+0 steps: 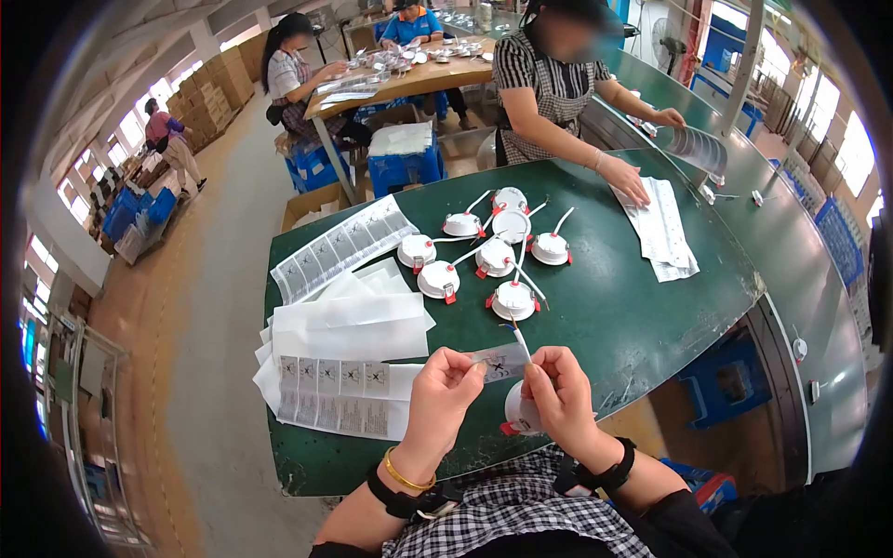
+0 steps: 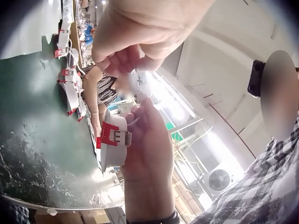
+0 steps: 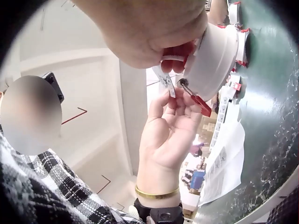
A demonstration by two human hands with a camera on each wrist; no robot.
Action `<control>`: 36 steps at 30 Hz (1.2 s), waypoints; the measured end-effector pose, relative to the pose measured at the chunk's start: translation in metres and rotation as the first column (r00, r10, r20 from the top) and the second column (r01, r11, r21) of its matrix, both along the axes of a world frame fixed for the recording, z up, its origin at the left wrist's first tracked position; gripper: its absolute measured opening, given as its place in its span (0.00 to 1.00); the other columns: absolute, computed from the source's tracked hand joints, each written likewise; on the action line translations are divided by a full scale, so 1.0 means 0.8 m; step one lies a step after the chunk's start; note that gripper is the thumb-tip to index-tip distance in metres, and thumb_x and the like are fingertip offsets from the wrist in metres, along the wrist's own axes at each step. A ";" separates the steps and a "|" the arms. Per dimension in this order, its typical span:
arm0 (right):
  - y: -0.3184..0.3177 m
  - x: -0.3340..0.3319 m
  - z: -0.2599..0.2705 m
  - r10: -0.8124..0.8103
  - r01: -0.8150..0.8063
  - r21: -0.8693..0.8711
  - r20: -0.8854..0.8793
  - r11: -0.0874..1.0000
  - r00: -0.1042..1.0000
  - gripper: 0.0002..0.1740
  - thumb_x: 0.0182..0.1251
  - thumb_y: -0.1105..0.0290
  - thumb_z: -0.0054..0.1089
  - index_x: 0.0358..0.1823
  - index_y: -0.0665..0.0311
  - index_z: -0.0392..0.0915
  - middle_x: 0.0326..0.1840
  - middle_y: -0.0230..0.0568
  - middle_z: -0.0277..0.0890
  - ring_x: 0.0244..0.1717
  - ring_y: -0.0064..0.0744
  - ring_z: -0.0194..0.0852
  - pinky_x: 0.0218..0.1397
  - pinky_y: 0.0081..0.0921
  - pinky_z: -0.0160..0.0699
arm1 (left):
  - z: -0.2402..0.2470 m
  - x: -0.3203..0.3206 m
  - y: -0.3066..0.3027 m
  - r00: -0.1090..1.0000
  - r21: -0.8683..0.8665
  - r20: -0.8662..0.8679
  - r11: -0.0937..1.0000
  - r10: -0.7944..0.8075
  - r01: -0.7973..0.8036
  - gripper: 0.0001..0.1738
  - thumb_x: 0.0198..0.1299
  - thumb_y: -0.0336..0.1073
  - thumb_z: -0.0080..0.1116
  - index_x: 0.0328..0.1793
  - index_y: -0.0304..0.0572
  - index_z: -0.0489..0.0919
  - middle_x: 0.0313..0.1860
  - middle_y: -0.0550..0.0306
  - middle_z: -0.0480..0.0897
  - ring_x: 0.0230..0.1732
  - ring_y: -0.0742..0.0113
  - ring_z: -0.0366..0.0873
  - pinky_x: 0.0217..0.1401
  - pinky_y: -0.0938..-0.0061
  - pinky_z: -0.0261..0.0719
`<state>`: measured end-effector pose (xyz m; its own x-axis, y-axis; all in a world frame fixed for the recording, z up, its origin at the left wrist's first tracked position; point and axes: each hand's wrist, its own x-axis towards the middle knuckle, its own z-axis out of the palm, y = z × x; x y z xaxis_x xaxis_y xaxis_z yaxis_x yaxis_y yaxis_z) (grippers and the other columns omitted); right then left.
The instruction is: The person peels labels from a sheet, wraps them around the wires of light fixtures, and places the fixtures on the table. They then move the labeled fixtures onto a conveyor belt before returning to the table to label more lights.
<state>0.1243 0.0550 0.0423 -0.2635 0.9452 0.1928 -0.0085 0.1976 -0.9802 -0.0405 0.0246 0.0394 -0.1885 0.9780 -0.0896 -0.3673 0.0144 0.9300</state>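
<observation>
In the head view my left hand [image 1: 442,395] pinches one end of a small translucent printed label [image 1: 500,363]. The label's other end meets a white cable [image 1: 521,342] that my right hand [image 1: 563,398] pinches between thumb and fingers. Below that hand hangs a round white lamp [image 1: 523,409] with red-tipped clips; the right wrist view shows the lamp [image 3: 212,63] beside my right hand [image 3: 145,32], its spring clip [image 3: 198,100] sticking out. My left hand [image 3: 170,135] holds the label [image 3: 166,81] there from the opposite side.
Several white lamps [image 1: 495,258] with cables lie on the green table [image 1: 605,325]. Label sheets [image 1: 335,395] and white backing sheets [image 1: 349,325] are spread at the left. Across the table a person [image 1: 549,93] handles sheets [image 1: 659,228]. Other people sit at a table behind.
</observation>
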 end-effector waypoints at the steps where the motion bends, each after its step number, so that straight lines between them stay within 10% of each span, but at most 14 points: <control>1: 0.001 -0.002 -0.002 0.001 -0.002 -0.028 -0.025 1.000 1.000 0.05 0.74 0.74 0.49 0.44 0.67 0.66 0.28 0.29 0.70 0.29 0.14 0.69 0.33 0.14 0.70 | -0.002 0.000 0.001 0.999 -0.001 0.040 1.000 0.006 -0.006 0.06 0.62 0.25 0.59 0.39 0.39 0.72 0.39 0.63 0.76 0.37 0.84 0.71 0.43 0.87 0.72; 17: 0.015 0.002 -0.002 0.015 -0.055 -0.213 -0.188 0.975 0.982 0.06 0.75 0.70 0.49 0.43 0.66 0.67 0.26 0.30 0.72 0.27 0.16 0.69 0.31 0.15 0.69 | 0.015 -0.015 0.015 0.983 -0.071 0.067 0.982 -0.170 0.175 0.24 0.66 0.34 0.59 0.65 0.35 0.68 0.48 0.62 0.78 0.48 0.75 0.75 0.54 0.76 0.75; 31: 0.020 0.028 -0.008 0.091 -0.140 -0.248 -0.199 0.959 0.976 0.07 0.75 0.69 0.50 0.42 0.66 0.69 0.27 0.29 0.72 0.27 0.16 0.69 0.32 0.15 0.69 | 0.009 0.000 0.040 0.944 -0.155 -0.024 0.934 -0.329 0.321 0.16 0.66 0.38 0.60 0.47 0.29 0.82 0.39 0.61 0.83 0.43 0.81 0.76 0.47 0.85 0.73; 36: 0.019 0.039 -0.014 0.085 -0.102 -0.243 -0.082 0.965 0.993 0.07 0.73 0.69 0.53 0.42 0.67 0.71 0.27 0.31 0.74 0.28 0.17 0.72 0.32 0.17 0.72 | 0.006 0.027 0.048 0.890 -0.100 -0.302 0.939 -0.343 0.328 0.15 0.65 0.37 0.60 0.47 0.30 0.82 0.37 0.62 0.84 0.39 0.81 0.77 0.42 0.85 0.75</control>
